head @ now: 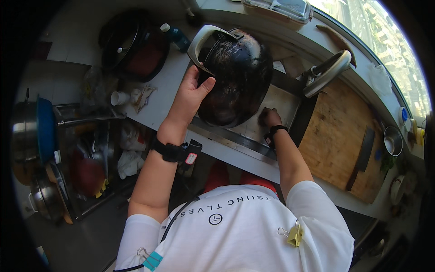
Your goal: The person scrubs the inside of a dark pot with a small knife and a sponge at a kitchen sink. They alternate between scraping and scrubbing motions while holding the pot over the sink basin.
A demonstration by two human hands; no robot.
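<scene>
My left hand (195, 88) grips the light-coloured handle of a blackened cooking pot (238, 78), tilted so that its dark, worn outside faces me above the sink. To the right of the pot, my right hand (272, 117) is low inside the steel sink (282, 103), its fingers curled. Whether something is held in those fingers cannot be made out. A curved metal faucet (328, 74) arches over the sink's right end, turned away from the pot.
Right of the sink lies a wooden cutting board (333, 136) with a cleaver (362, 158) on it. A blue bottle (178, 40), a dark round appliance (136, 51) and a white cup (120, 98) stand at the left. A lidded container (278, 12) sits on the window ledge.
</scene>
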